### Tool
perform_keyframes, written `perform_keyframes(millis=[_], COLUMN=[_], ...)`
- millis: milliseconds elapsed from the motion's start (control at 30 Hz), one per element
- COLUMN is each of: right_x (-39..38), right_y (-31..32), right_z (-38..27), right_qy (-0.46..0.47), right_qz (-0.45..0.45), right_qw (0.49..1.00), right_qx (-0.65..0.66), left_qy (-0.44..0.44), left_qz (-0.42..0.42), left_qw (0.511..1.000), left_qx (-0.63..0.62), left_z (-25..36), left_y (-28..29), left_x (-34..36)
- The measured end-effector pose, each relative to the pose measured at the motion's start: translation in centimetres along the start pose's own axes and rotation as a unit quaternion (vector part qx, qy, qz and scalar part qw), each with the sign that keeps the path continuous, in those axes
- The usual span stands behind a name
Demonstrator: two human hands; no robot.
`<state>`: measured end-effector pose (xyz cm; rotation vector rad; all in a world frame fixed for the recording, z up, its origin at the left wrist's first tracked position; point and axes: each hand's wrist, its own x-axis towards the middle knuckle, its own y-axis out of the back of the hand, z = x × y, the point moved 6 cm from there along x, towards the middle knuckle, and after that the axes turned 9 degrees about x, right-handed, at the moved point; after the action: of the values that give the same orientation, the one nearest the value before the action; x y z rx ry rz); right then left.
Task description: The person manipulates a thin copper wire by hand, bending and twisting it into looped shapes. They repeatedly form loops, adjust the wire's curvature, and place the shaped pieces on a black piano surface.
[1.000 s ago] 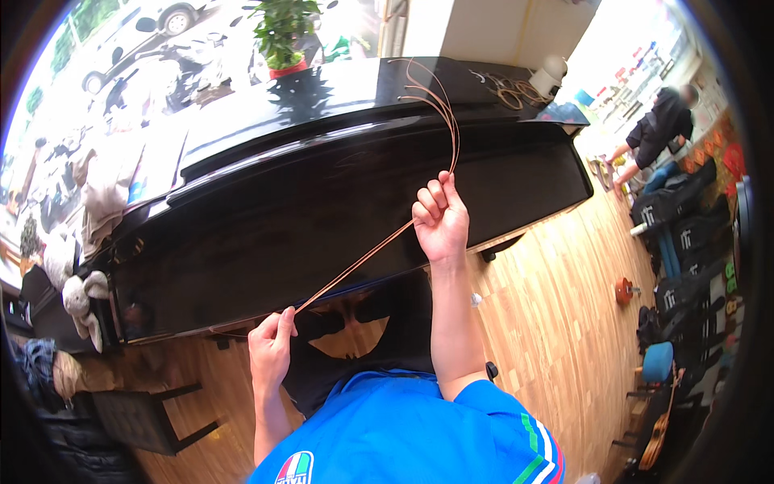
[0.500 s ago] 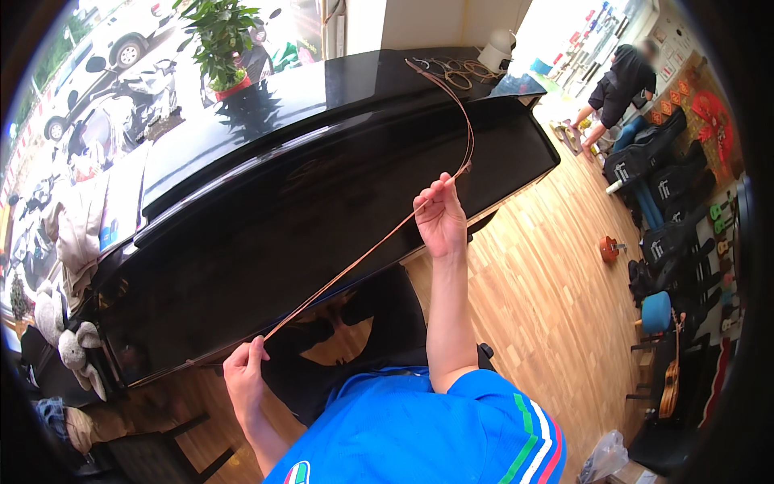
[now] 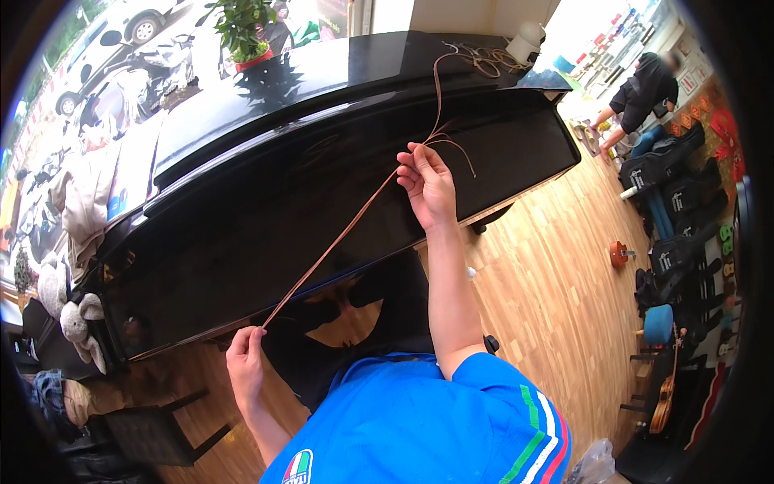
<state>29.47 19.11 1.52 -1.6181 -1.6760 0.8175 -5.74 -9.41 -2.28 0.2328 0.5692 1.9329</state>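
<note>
Thin tan cords [image 3: 334, 242] run taut on a slant between my two hands, in front of a black piano [image 3: 234, 242]. My left hand [image 3: 247, 355], low at the left, pinches their lower end between thumb and finger. Higher up and to the right, my right hand [image 3: 427, 184] grips the same cords with thumb and fingertips, the other fingers loosely curled. Past the right hand the strands split: one short end bends down to the right, while others rise to the piano top, near a loose pile of cord [image 3: 488, 61].
On the piano top stand a potted plant [image 3: 244, 36] and a white rounded object [image 3: 526, 42]. Plush toys [image 3: 79, 319] are at its left end. A dark chair [image 3: 157, 431] is lower left. Black instrument bags [image 3: 665, 165] and a guitar [image 3: 666, 387] line the right; a person [image 3: 645, 89] bends beyond.
My right hand has shifted slightly up and left along the cords. A short strand end now hangs free beyond it. My left hand keeps its pinch. The whole view has shifted a little.
</note>
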Motion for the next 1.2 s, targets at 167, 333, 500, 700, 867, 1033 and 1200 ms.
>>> perform_keyframes(millis=[167,333,500,700,867,1033,1200], right_x=[0.1,-1.2,-3.1,-5.5,-5.7,-4.6,-3.5], right_y=[0.8,-0.8,-3.8,-6.8,-6.1,-4.6,-4.5], right_z=[2.1,2.6,5.2,7.9,6.7,6.8,5.8], right_qy=[-0.010,-0.036,-0.102,-0.150,-0.129,-0.106,-0.065], right_qz=[-0.011,-0.065,-0.142,-0.175,-0.179,-0.129,-0.077], right_qw=[1.000,0.996,0.980,0.968,0.969,0.984,0.994], right_qx=[-0.023,-0.057,-0.095,-0.096,-0.108,-0.058,-0.041], left_qy=[0.027,-0.212,-0.293,-0.195,-0.050,-0.096,-0.005], left_qz=[-0.018,-0.065,-0.050,-0.094,-0.196,-0.138,-0.197], left_qw=[0.996,0.895,0.946,0.974,0.968,0.976,0.967], left_qx=[0.078,0.386,0.131,-0.066,-0.147,-0.139,-0.164], left_z=[-0.8,4.4,15.7,17.1,13.7,12.4,11.9], left_y=[-0.3,-1.2,-0.5,-9.8,-12.7,-12.5,-11.6], left_x=[-0.5,-1.0,0.5,7.9,7.5,7.1,6.8])
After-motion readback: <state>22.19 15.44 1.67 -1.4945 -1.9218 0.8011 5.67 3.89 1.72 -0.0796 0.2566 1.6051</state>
